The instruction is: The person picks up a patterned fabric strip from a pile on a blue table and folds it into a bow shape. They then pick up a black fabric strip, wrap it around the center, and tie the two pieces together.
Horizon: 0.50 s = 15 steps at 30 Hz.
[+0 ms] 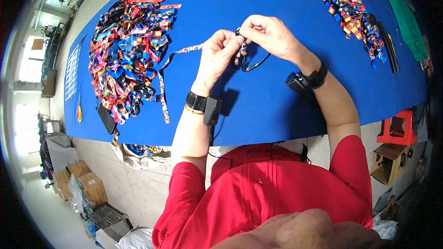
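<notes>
Both hands are raised over the blue-covered table, close together. My left hand (pixel 218 57) is closed, with thumb and fingers pinching a narrow patterned fabric strap (pixel 162 93). One part of the strap runs out to the left of this hand and hangs down in a bend. My right hand (pixel 273 38) grips the strap's dark bunched part from the other side, fingertips nearly touching those of the left. Below the fingers hangs a dark loop (pixel 251 68) of the same narrow band. The fingers partly hide how the bunched part is folded or joined.
A large heap of colourful straps (pixel 131 50) covers the table's left side. More bundled straps (pixel 344 9) lie at the far right, near black strips (pixel 388 48) and a green piece (pixel 408 25). Scissors (pixel 79 110) lie at the left edge. A red stool (pixel 398 129) stands right.
</notes>
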### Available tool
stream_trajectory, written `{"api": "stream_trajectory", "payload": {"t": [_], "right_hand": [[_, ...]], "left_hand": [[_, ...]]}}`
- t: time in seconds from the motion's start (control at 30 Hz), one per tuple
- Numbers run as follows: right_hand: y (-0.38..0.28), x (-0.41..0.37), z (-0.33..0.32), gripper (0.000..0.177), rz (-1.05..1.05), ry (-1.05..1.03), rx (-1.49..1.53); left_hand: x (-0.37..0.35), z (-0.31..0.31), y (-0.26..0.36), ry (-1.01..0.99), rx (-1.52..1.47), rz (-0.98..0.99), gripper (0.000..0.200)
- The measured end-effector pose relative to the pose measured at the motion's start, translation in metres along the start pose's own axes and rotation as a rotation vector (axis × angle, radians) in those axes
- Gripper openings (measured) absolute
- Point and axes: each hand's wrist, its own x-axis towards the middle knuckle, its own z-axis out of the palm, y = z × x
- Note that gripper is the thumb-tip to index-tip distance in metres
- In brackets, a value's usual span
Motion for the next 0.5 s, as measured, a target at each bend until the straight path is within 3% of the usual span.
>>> {"api": "stream_trajectory", "payload": {"t": [0.23,0.33,0.5], "right_hand": [[0.005,0.001,0.004,0.020,0.017,0.014,0.028],[0.015,0.003,0.000,0.024,0.022,-0.057,0.136],[0.011,-0.003,0.010,0.027,0.146,-0.219,-0.033]], "left_hand": [[0.001,-0.010,-0.003,-0.020,0.077,-0.035,0.016],[0.000,-0.010,0.000,0.054,0.041,0.027,0.016],[0.002,-0.011,0.000,0.114,-0.038,0.097,0.016]]}}
